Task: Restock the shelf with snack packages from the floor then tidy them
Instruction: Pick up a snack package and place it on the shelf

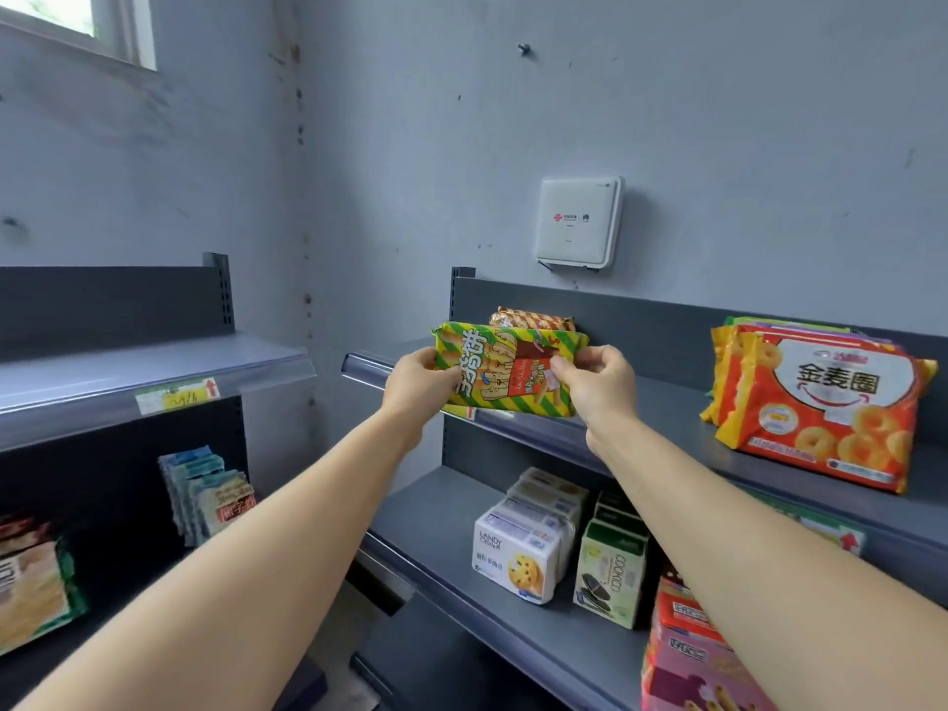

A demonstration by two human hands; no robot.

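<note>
Gripping striped pack (505, 374) by both ends: left hand (418, 382) curled round left edge, right hand (597, 384) pinching right edge. Pack upright at front lip of top shelf (662, 402), brown pack (531, 319) just behind.

Progress, judged: mid-restock; pack not yet released, tidying left; floor stock out of view, remainder unknown.

Pack: glossy crinkled film, flat pillow shape. Orange bags (821, 402) well right, same film, leaning in stack. Below: stiff card boxes (518, 556). Shelf: grey painted metal.

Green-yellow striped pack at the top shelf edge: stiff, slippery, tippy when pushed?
Probably light: the green-yellow striped pack stands upright in a fingertip grip of left hand and right hand. Glossy film likely slippery. Thin and standing on edge, so apt to tip.
</note>
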